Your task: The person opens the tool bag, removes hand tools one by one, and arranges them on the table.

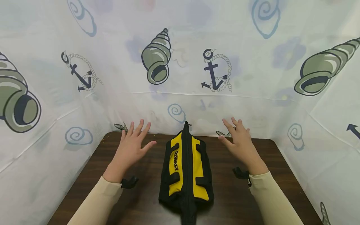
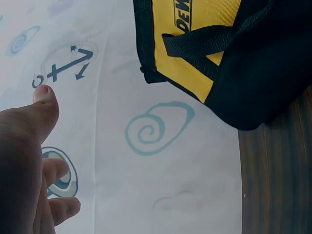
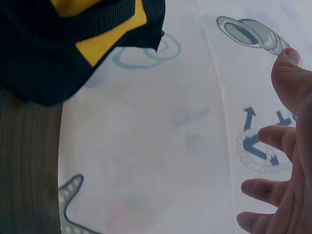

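A black and yellow DeWalt tool bag (image 1: 187, 165) lies lengthwise in the middle of the table, its long zipper running along the top and closed in the head view. Left of the bag, my left hand (image 1: 132, 150) is held with fingers spread, apart from it. On the other side my right hand (image 1: 240, 147) mirrors that pose, fingers spread and holding nothing. The left wrist view shows the bag's side with a black webbing strap (image 2: 200, 44) across the yellow panel. From the right wrist, the bag's other side (image 3: 48, 63) shows at upper left.
The dark wood-grain table (image 1: 230, 200) has rounded far corners. A white fabric backdrop (image 1: 185, 62) printed with shells, anchors and swirls rises behind it and along both sides. Black wrist straps (image 1: 129, 182) sit at the cuffs of the light sleeves (image 1: 95, 200).
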Demonstrator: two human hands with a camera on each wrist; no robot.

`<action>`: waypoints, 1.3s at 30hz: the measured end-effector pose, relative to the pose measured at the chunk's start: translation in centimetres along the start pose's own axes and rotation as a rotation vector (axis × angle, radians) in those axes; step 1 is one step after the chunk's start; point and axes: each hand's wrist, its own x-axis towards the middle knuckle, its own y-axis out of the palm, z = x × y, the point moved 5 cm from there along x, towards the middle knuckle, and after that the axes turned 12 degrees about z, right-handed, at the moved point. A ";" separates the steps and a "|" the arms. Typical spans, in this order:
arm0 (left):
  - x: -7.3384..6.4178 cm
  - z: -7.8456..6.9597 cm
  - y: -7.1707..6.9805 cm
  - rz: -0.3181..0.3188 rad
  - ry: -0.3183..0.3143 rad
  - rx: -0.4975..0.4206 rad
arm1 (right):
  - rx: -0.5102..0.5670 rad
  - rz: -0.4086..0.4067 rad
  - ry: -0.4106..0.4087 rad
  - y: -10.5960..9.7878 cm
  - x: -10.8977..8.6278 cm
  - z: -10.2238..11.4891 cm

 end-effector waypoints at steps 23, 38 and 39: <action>3.2 -2.6 0.5 -0.002 0.115 -0.044 | 0.158 0.054 -0.098 2.9 4.3 4.0; 7.5 -4.6 1.5 0.062 0.180 -0.115 | 0.302 0.195 -0.103 3.9 8.4 6.1; 7.8 -4.7 1.7 0.070 0.181 -0.110 | 0.297 0.205 -0.095 4.0 8.6 6.2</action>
